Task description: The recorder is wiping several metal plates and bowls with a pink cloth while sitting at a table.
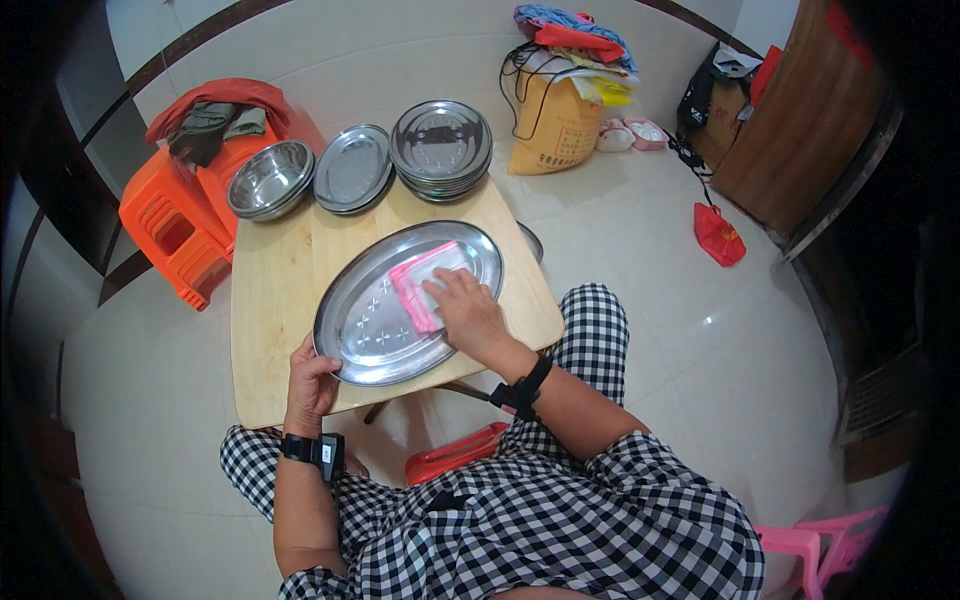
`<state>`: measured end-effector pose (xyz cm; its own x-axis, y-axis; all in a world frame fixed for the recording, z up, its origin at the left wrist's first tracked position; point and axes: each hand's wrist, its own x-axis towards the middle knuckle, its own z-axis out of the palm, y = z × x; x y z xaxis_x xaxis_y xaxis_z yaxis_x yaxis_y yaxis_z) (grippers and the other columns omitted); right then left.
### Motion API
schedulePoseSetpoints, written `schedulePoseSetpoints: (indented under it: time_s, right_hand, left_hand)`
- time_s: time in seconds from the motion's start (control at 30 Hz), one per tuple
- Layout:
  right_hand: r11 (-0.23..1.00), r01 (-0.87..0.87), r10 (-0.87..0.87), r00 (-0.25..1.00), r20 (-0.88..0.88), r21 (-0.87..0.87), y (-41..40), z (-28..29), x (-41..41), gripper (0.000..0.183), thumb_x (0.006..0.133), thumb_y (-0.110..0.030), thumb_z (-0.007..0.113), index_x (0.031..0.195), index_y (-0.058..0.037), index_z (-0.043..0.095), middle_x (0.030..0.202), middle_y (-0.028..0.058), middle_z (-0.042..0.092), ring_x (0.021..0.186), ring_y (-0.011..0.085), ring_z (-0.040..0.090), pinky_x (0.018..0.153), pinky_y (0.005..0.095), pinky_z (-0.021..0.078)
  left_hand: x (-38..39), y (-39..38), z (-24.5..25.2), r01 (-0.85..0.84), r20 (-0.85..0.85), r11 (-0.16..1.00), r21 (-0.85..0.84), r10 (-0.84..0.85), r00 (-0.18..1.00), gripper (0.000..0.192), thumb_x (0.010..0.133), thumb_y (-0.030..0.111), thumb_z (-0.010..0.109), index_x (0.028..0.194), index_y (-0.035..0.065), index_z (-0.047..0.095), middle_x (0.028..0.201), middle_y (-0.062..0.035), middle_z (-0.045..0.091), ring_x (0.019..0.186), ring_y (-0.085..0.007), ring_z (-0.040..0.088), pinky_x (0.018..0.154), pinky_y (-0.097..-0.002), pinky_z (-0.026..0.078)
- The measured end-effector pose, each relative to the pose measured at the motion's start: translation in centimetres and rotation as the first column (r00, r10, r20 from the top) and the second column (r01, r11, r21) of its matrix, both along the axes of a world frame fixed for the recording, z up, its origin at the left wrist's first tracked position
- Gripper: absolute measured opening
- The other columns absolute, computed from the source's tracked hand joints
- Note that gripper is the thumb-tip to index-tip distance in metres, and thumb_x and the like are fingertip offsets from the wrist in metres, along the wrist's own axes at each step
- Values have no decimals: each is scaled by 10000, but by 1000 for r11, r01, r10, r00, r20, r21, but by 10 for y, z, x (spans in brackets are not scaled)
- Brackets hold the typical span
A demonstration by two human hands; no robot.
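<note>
A large oval stainless-steel platter [367, 300] with stamped flower-like marks lies before me on a pale wooden table [274, 315]. My left hand [311, 379] grips its near left rim, thumb on top. A folded white cloth with pink edges [412, 292] rests on the platter's inner surface. My right hand [469, 311] presses on the cloth's right part, fingers bent over it and hiding some of it.
Along the table's far side stand steel bowls [271, 180], smaller oval platters [352, 169] and a stack of round steel plates [441, 139]. Orange plastic stools [176, 225] stand left. Beyond the table is a yellow sack [555, 124]; a red bag [718, 234] lies on the floor.
</note>
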<state>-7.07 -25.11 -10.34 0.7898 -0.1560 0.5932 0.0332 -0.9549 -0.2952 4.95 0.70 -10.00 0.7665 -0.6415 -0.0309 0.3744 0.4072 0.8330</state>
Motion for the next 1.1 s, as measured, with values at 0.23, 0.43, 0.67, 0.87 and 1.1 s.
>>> schedulePoseSetpoints:
  time_s: [0.23, 0.43, 0.67, 0.87, 1.1]
  right_hand:
    - [990, 131, -129, 991, -41, 46, -9, -5, -2, 425, 820, -105, 608, 1244, -99, 591, 1298, 120, 536, 1167, 324, 497, 929, 445, 416]
    - [997, -73, 70, 993, 96, 29, 24, -11, -6, 392, 789, -92, 597, 1180, -76, 619, 1275, 115, 560, 1147, 326, 519, 889, 426, 466]
    - [891, -444, 431, 893, 131, 96, 74, -12, -17, 385, 792, -88, 598, 1175, -55, 620, 1300, 108, 553, 1197, 324, 501, 981, 413, 451]
    - [846, -523, 504, 848, 164, 104, 76, -10, -21, 383, 779, -72, 610, 1160, -47, 628, 1307, 98, 551, 1189, 303, 509, 960, 415, 453]
    - [869, -489, 480, 870, 116, 75, 76, -13, -23, 347, 796, -146, 617, 1139, -99, 634, 1300, 72, 560, 1184, 276, 513, 906, 418, 445]
  left_hand:
    - [-7, -3, 7, 34, 30, 999, -1, -34, 999, 647, 681, -102, 576, 1320, -57, 482, 1193, -136, 627, 1048, -245, 633, 959, -365, 509]
    - [-23, -11, 10, 137, -87, 985, -101, -145, 986, 570, 748, -79, 557, 1312, -49, 476, 1222, -152, 605, 1092, -271, 627, 959, -401, 534]
    - [-16, -12, -5, 138, -52, 986, -92, -143, 988, 512, 777, -73, 563, 1284, -54, 502, 1197, -155, 627, 1036, -271, 654, 914, -397, 557]
    - [-11, -10, -18, 96, -104, 994, -54, -101, 989, 436, 831, -11, 601, 1260, -51, 532, 1173, -160, 645, 1017, -256, 659, 886, -377, 558]
    - [-13, -12, -19, 41, -147, 996, -78, -53, 988, 378, 947, 160, 583, 1231, -84, 528, 1171, -171, 635, 1044, -268, 644, 916, -402, 541]
